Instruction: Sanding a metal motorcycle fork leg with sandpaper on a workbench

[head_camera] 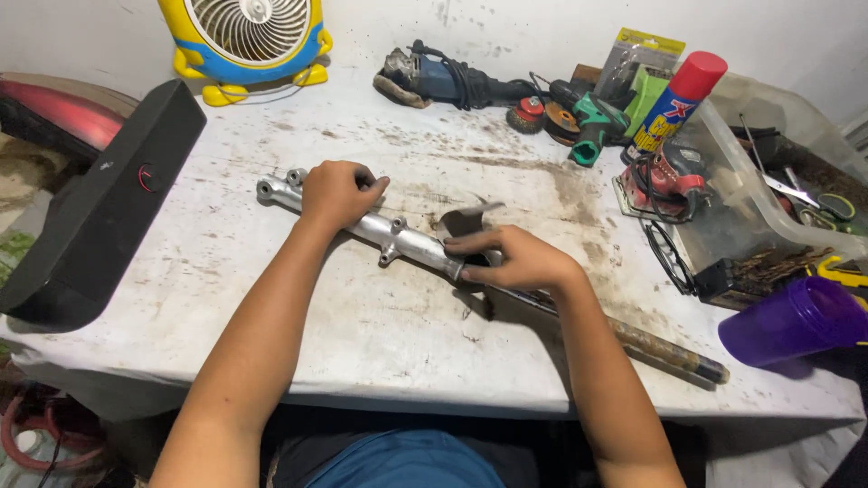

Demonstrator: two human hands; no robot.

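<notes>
A silver motorcycle fork leg (407, 239) lies diagonally across the dirty white table (380, 334), its rusty inner tube (669, 352) pointing to the lower right. My left hand (336, 192) grips the fork's upper left end. My right hand (515, 259) presses a grey sheet of sandpaper (463, 220) against the fork near where the silver part meets the tube; the sheet curls up behind my fingers.
A black speaker bar (99, 208) lies at the left. A yellow and blue fan (249, 41) stands at the back. Angle grinders (452, 81), a red-capped spray can (674, 104), a clear plastic bin (768, 190) and a purple cup (796, 321) crowd the right side.
</notes>
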